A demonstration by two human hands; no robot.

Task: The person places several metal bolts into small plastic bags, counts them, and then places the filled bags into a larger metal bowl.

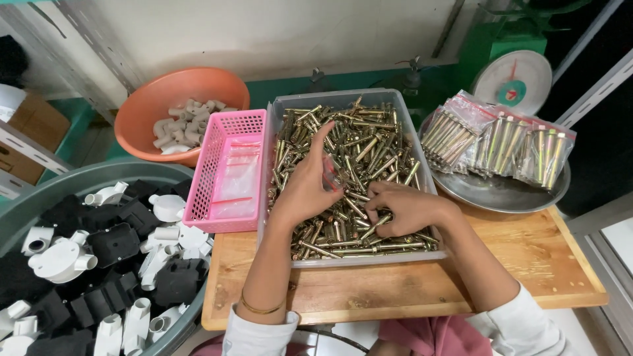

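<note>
- Over the clear plastic tub full of brass-coloured metal anchor bolts, I see both hands at work; the tub stands on a pale wooden board.
- My left hand is lifted above the bolts, and its fingers are pinched together on a small clear plastic bag with a red edge, which hangs just over the heap.
- My right hand lies down in the heap with the fingers curled around some bolts. I judge it is closed on a few of them, but how many I cannot tell.
- I judge the step in hand is the gathering of bolts for this bag: the bag is held, and I cannot see any bolt inside it yet.
- The next move, in my opinion, calls for holding the mouth of the bag open with the left fingers and bringing the bolts in lengthwise, because they are long and the bag is thin and narrow.
- Left of the tub, touching it, stands a pink plastic lattice basket with more flat clear bags inside.
- To the right, a round metal tray carries filled bags of bolts.
- Further left there are an orange plastic bowl with white pipe elbows and a grey bin with black and white conduit boxes.
</note>
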